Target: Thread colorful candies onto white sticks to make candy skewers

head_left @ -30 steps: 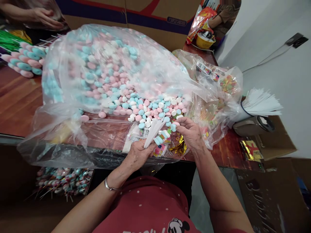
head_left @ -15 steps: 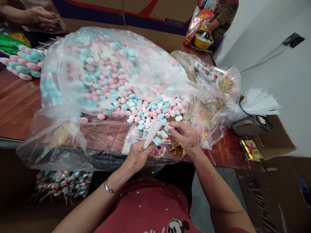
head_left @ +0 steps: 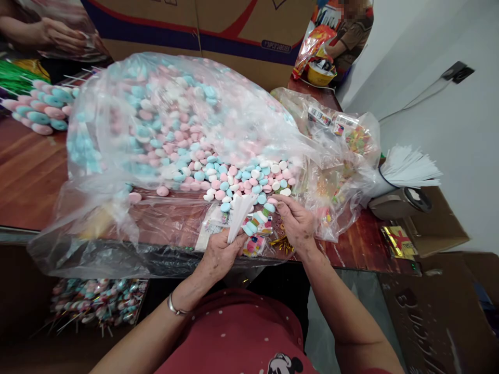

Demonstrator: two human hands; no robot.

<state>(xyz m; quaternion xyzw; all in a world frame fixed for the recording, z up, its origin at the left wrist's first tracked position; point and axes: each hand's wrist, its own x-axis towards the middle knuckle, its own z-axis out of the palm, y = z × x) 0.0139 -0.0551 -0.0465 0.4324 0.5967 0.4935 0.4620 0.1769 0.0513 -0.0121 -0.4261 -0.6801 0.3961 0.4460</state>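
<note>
My left hand is closed around a fanned bundle of white sticks. From the same hand a skewer of blue, white and green candies slants up to the right; its stick is mostly hidden. At the skewer's upper end, my right hand pinches a pink marshmallow between thumb and fingertips. Just beyond both hands, loose pink, blue and white marshmallows spill from a large clear plastic bag. Small printed packets and gold tinsel lie under the hands.
Finished-looking marshmallow skewers lie at the left. On the right are a bag of gummy candies, a holder of white sticks and a grey mug. Another person's hands show at top left. A carton stands behind.
The view has shifted slightly. Both hands stay at the skewer, with the pink marshmallow still pinched at its end. The other person's hands at top left have changed pose.
</note>
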